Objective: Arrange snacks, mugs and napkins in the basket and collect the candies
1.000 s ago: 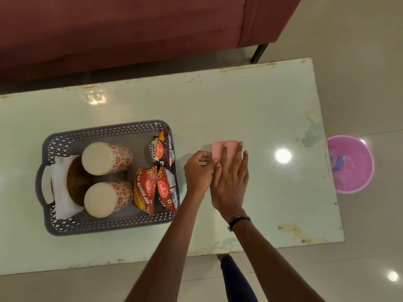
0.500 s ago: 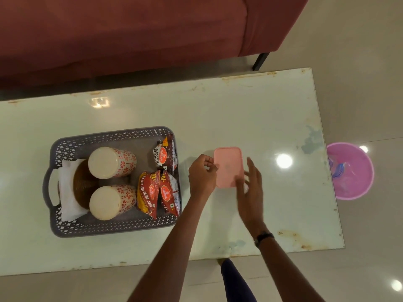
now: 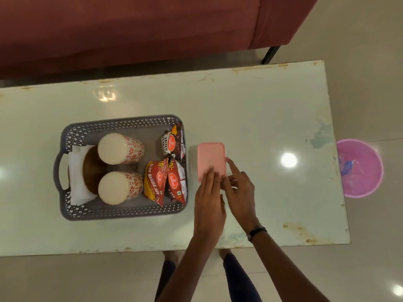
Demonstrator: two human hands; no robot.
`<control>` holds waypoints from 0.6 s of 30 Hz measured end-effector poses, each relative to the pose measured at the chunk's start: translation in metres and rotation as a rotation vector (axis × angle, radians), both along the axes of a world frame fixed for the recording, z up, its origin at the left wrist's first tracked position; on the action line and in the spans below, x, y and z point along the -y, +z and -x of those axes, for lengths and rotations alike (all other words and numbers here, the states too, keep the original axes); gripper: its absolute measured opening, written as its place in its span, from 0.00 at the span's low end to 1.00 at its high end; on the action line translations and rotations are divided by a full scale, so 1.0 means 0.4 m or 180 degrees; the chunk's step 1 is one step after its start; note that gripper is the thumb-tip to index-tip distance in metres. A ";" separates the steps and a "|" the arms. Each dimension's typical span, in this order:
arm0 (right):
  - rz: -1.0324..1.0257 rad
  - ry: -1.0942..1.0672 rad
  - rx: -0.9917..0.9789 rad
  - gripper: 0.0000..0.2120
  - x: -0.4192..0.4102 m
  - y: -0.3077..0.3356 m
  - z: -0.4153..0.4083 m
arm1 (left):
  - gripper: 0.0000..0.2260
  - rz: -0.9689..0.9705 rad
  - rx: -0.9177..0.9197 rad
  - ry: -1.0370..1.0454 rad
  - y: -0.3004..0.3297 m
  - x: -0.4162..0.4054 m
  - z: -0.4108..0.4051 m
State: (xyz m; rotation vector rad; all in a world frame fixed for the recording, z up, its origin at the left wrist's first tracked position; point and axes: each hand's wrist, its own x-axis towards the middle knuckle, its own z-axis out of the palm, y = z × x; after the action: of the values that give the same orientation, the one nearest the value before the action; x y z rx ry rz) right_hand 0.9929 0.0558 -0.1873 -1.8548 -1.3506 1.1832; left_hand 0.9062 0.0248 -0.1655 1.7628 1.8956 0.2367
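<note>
Two bare hands met at a pink lidded box (image 3: 211,159) on a pale, worn table (image 3: 261,118), seen from the head camera looking down. The left hand (image 3: 209,199) lay with straight fingers resting flat on the near end of the box lid, holding nothing. The right hand (image 3: 239,188), a dark watch (image 3: 257,232) at its wrist, reached in from the right with its index finger extended along the box's right edge; whether its other fingers gripped the box could not be told. The box sat on the table just beside the right wall of a grey perforated basket (image 3: 122,212). Inside the basket, two floral mugs (image 3: 120,149) lay on their sides, one behind the other, with white napkins (image 3: 75,171) and a brown woven piece (image 3: 92,168) at the left end. Three red snack packets (image 3: 172,142) stood along the basket's right wall. No loose candies showed on the table. A red sofa (image 3: 152,29) ran behind the table, and a pink bucket (image 3: 359,168) sat on the floor off the table's right end.
</note>
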 end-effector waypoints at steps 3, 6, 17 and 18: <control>0.0011 0.0114 0.0041 0.21 -0.001 -0.003 0.030 | 0.30 0.0096 -0.0037 0.0124 0.004 -0.002 0.012; -0.0045 0.0195 0.0124 0.20 -0.010 -0.005 0.048 | 0.31 0.0112 -0.0148 0.0164 0.003 -0.012 0.020; -0.0057 0.0631 0.0262 0.23 -0.026 0.008 0.032 | 0.29 0.0547 0.0142 0.0063 0.021 -0.030 0.044; 0.0005 0.0696 0.0313 0.23 -0.029 0.015 0.033 | 0.30 0.0575 0.0162 0.0043 0.038 -0.035 0.048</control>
State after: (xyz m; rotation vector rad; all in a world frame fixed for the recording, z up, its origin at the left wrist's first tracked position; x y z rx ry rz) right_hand 0.9797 0.0672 -0.1813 -1.8229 -1.6417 1.2123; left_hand 0.8871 0.0390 -0.1503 1.6100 1.8325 0.1104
